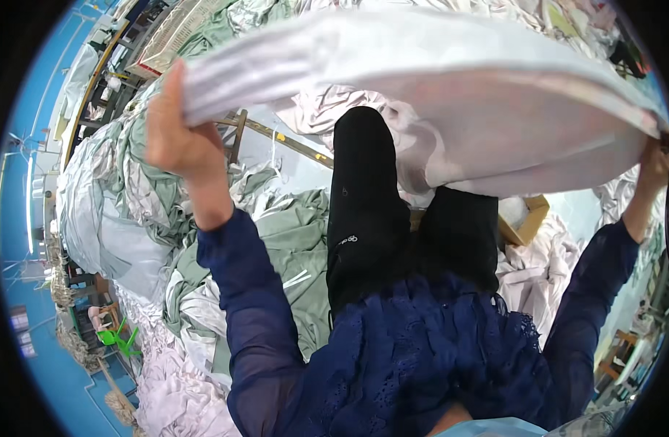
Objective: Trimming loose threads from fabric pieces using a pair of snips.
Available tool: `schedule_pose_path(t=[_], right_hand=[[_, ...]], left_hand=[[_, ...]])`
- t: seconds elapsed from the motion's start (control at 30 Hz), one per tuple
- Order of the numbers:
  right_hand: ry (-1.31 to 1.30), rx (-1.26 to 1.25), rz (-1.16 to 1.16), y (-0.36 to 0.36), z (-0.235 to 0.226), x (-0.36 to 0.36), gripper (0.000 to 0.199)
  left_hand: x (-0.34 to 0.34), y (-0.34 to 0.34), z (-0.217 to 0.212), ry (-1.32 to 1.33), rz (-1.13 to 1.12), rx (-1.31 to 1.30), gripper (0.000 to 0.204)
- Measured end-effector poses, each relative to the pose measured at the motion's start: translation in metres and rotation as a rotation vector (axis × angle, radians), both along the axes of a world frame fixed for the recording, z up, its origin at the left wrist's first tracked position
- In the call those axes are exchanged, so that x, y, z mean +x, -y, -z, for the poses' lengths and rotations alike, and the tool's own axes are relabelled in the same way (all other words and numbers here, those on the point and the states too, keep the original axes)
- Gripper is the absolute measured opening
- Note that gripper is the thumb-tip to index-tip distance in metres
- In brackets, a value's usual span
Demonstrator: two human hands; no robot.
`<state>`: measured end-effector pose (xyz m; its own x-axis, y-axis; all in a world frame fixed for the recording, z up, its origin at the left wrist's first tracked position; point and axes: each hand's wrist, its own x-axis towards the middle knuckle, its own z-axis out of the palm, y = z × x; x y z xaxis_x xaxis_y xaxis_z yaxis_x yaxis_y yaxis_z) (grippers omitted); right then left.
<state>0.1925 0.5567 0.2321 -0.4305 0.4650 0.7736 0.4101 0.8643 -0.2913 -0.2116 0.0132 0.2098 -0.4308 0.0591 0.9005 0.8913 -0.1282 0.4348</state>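
Note:
A wide pale cloth [436, 51] is stretched in the air between my two raised hands, its middle billowing over my lap. At its left end, my left hand [181, 138] is closed around a gathered, folded edge. Far out to the right, my right hand [656, 162] grips the opposite corner, with its fingers partly hidden at the picture's rim. A pinkish underside of the cloth shows and sags toward my right knee. My legs in black trousers [367, 211] are below it.
Heaped green and white fabric [283, 233] lies to my left, with pale pink cloth [181, 390] lower down. A wooden bar [291, 148] is ahead of my left knee. Beside my right leg sits an open cardboard box [525, 220]. A green plastic object [120, 339] stands at far left.

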Motion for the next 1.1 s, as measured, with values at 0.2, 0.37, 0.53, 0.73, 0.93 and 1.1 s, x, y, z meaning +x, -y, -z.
schedule_pose_path(t=[0.2,0.37,0.53,0.73,0.93,1.1], right_hand=[[-0.033,-0.430,-0.180,-0.026,0.214,0.040,0.032],[-0.026,-0.493,-0.076,-0.007,0.291,0.048,0.031],[0.018,-0.680,0.040,0.021,0.317,0.057,0.027],[0.098,-0.704,0.098,0.041,0.319,0.061,0.027],[0.189,-0.594,0.123,0.018,0.316,0.073,0.027],[0.216,-0.654,0.087,0.013,0.306,0.070,0.032]], left_hand=[[0.035,0.039,0.164,-0.315,-0.484,-0.816,0.055],[0.070,0.038,0.236,-0.149,-0.378,-0.931,0.054],[0.078,0.040,0.258,-0.088,-0.337,-0.980,0.056],[0.075,0.043,0.263,-0.050,-0.336,-0.952,0.057],[0.074,0.046,0.264,-0.045,-0.321,-0.974,0.057],[0.074,0.049,0.264,-0.012,-0.288,-0.929,0.059]])
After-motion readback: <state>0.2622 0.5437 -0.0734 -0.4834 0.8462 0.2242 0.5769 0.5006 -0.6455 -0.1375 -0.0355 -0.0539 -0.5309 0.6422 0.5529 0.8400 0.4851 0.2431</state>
